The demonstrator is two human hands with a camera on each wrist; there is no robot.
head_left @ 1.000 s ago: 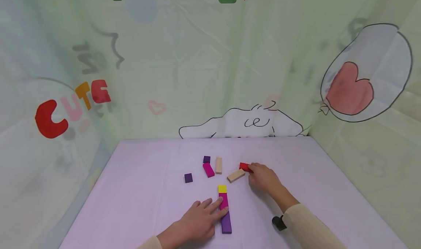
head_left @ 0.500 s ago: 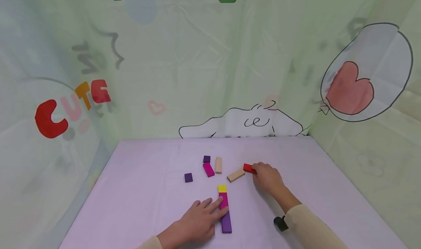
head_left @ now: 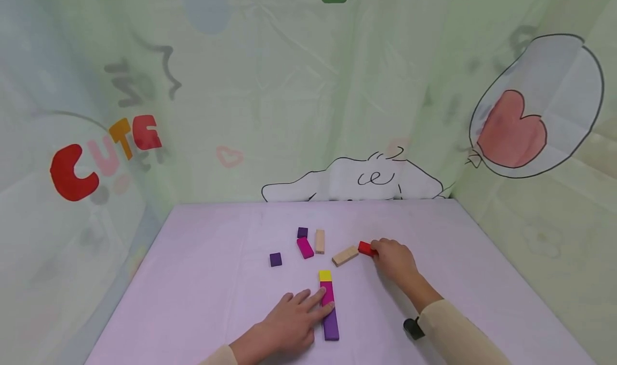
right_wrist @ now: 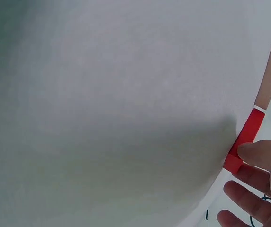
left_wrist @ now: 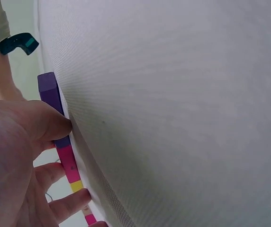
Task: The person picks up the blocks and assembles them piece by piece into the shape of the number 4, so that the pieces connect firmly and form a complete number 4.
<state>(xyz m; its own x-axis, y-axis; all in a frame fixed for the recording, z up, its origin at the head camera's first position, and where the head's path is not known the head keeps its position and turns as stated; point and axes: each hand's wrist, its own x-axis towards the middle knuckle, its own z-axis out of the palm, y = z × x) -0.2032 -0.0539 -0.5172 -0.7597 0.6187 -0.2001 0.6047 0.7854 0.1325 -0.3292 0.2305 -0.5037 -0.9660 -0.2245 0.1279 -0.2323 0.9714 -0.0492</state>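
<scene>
My left hand (head_left: 294,322) lies with spread, fairly straight fingers across a row of blocks. Its fingertips touch the magenta block (head_left: 326,291) and the area where that meets the long purple block (head_left: 331,327); a yellow block (head_left: 325,275) caps the far end. In the left wrist view the thumb (left_wrist: 55,124) is beside the purple block (left_wrist: 50,92). My right hand (head_left: 395,259) pinches a red block (head_left: 365,248) at its right end between thumb and fingers, as the right wrist view shows on the red block (right_wrist: 250,127). The red block's left end is beside a plain wooden block (head_left: 345,256).
Farther back lie another wooden block (head_left: 320,242), a loose magenta block (head_left: 305,248) and a small dark purple block (head_left: 302,232). A second dark purple block (head_left: 276,259) sits to the left. A printed cloth wall (head_left: 299,97) encloses the pale table (head_left: 202,268).
My right hand has shifted slightly right and nearer with the red block, which has turned a little. My left hand stays in place on the row.
</scene>
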